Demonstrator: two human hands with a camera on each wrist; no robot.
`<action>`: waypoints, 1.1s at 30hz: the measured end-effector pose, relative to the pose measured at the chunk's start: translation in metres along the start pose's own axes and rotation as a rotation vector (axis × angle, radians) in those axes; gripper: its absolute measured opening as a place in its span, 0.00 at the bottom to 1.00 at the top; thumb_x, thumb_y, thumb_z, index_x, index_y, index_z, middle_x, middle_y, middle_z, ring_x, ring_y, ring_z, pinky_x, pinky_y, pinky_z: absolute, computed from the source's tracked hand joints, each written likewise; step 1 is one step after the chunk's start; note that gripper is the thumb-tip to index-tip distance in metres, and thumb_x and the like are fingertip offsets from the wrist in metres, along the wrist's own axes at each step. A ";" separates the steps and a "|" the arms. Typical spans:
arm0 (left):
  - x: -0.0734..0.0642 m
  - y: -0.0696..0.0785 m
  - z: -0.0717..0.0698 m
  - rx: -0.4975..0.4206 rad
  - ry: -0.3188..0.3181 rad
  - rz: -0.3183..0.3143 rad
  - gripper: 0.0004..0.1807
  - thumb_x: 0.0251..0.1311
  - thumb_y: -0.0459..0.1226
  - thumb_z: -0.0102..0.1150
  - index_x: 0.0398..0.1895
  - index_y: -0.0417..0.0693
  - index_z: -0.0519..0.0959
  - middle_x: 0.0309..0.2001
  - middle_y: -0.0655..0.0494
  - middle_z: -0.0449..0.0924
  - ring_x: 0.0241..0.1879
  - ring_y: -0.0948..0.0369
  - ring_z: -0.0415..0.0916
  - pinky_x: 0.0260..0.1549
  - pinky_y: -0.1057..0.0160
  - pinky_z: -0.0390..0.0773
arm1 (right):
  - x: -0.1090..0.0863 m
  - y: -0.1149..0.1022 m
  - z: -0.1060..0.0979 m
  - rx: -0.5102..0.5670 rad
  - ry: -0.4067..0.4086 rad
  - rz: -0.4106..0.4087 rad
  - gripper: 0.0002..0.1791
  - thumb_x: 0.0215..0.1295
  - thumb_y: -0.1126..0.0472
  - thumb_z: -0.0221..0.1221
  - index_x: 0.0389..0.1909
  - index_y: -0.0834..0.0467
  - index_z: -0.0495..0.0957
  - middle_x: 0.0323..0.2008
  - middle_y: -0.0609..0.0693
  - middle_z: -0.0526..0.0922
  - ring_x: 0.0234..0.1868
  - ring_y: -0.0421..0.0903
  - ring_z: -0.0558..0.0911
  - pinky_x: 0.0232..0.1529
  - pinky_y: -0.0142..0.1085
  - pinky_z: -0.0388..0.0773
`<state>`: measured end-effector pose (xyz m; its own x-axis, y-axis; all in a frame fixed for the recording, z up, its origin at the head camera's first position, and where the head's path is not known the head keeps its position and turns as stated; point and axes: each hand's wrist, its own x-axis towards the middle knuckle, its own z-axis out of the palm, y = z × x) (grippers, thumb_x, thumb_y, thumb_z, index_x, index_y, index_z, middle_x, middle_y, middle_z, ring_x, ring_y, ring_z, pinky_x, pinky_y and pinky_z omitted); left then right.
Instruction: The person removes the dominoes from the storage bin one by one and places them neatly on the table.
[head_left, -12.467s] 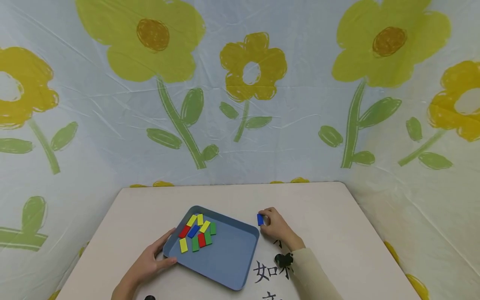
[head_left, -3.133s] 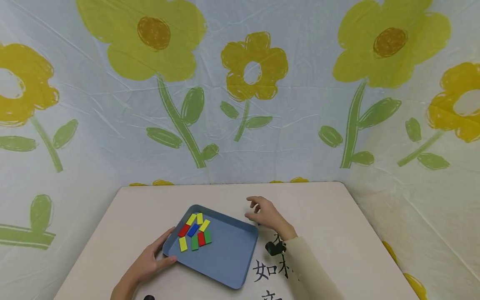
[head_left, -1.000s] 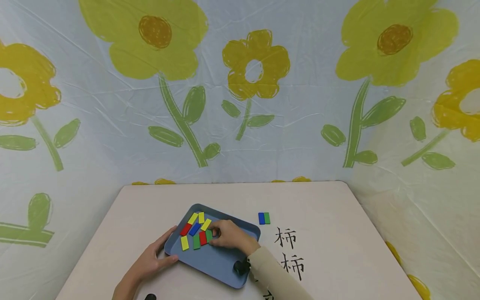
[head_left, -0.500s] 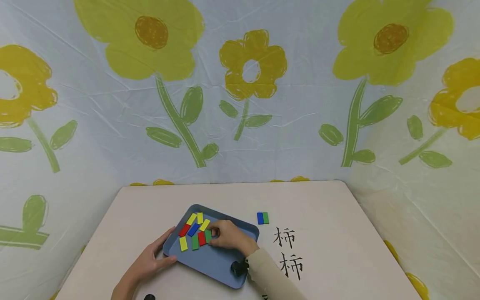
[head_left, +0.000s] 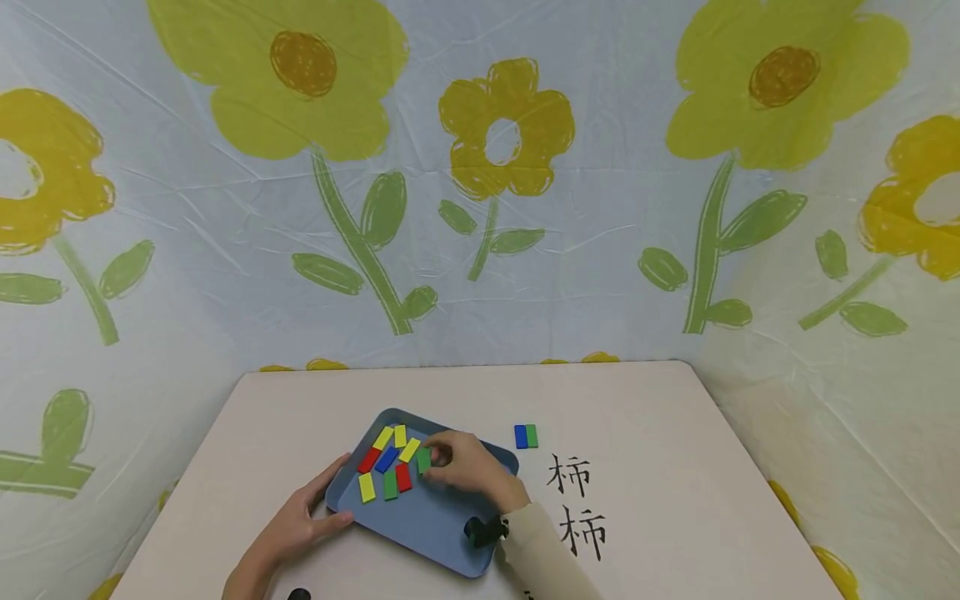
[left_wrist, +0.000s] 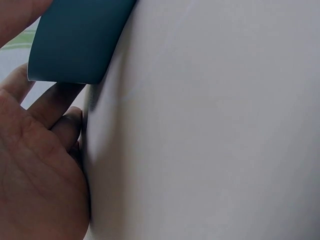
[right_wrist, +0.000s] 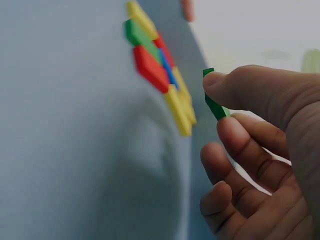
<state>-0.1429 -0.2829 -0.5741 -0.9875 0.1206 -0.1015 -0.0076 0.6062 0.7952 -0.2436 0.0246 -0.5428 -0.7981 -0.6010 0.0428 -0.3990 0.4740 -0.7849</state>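
My right hand [head_left: 471, 462] pinches a green block [head_left: 423, 461] between thumb and fingertips, over the blue-grey tray [head_left: 442, 529]. In the right wrist view this thin green block [right_wrist: 217, 109] is held clear of the others. Several flat rectangular blocks lie at the tray's left end: yellow, red, blue and green, among them a red block [head_left: 403, 477] and a blue block [head_left: 387, 460]. My left hand [head_left: 300, 521] grips the tray's left corner, thumb on the near side. On the table right of the tray, a blue block [head_left: 521, 437] and a green block [head_left: 532, 436] lie side by side, touching.
Black characters [head_left: 581, 529] mark the pale table [head_left: 660, 467] at the right. A flowered cloth [head_left: 600, 250] hangs behind the table and along both sides. A black wrist camera [head_left: 483, 532] on the right wrist hangs over the tray's right part.
Earlier my right hand was at the blue block on the table; a green block from the tray now lies against it. Just now another green block has left the red one's side, lifted.
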 end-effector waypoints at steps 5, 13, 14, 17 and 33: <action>0.000 0.001 0.000 -0.001 0.003 -0.001 0.48 0.62 0.50 0.69 0.83 0.60 0.56 0.81 0.44 0.55 0.80 0.38 0.48 0.74 0.30 0.52 | -0.012 -0.004 -0.015 -0.009 0.064 -0.001 0.23 0.61 0.56 0.73 0.57 0.55 0.83 0.44 0.46 0.81 0.42 0.39 0.78 0.43 0.30 0.79; 0.000 0.000 0.000 -0.009 0.000 -0.001 0.48 0.62 0.50 0.69 0.83 0.62 0.56 0.81 0.45 0.55 0.80 0.38 0.48 0.74 0.30 0.52 | -0.034 -0.007 -0.040 -0.012 0.146 -0.001 0.23 0.63 0.58 0.71 0.59 0.57 0.82 0.45 0.51 0.82 0.39 0.41 0.77 0.37 0.31 0.77; 0.000 0.000 0.000 -0.009 0.001 0.000 0.48 0.62 0.50 0.69 0.83 0.63 0.56 0.81 0.45 0.56 0.80 0.38 0.48 0.74 0.30 0.52 | -0.037 -0.007 -0.043 -0.009 0.152 0.004 0.23 0.63 0.58 0.71 0.59 0.57 0.82 0.45 0.51 0.82 0.40 0.42 0.77 0.37 0.31 0.78; 0.000 0.000 0.000 -0.007 0.002 0.003 0.48 0.62 0.50 0.69 0.82 0.63 0.56 0.81 0.45 0.56 0.80 0.38 0.48 0.74 0.30 0.52 | -0.045 -0.005 -0.051 0.002 0.168 0.010 0.24 0.64 0.58 0.70 0.61 0.58 0.80 0.46 0.53 0.82 0.41 0.43 0.78 0.35 0.32 0.78; 0.000 0.001 0.000 0.002 0.010 0.012 0.48 0.62 0.51 0.69 0.82 0.58 0.57 0.80 0.43 0.57 0.80 0.38 0.50 0.74 0.30 0.54 | -0.067 0.016 -0.073 0.054 0.253 0.091 0.25 0.66 0.58 0.68 0.62 0.57 0.78 0.41 0.49 0.83 0.37 0.41 0.79 0.33 0.31 0.77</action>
<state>-0.1429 -0.2828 -0.5734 -0.9890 0.1202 -0.0863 0.0043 0.6065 0.7951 -0.2298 0.1198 -0.5131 -0.9197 -0.3743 0.1186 -0.3016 0.4799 -0.8239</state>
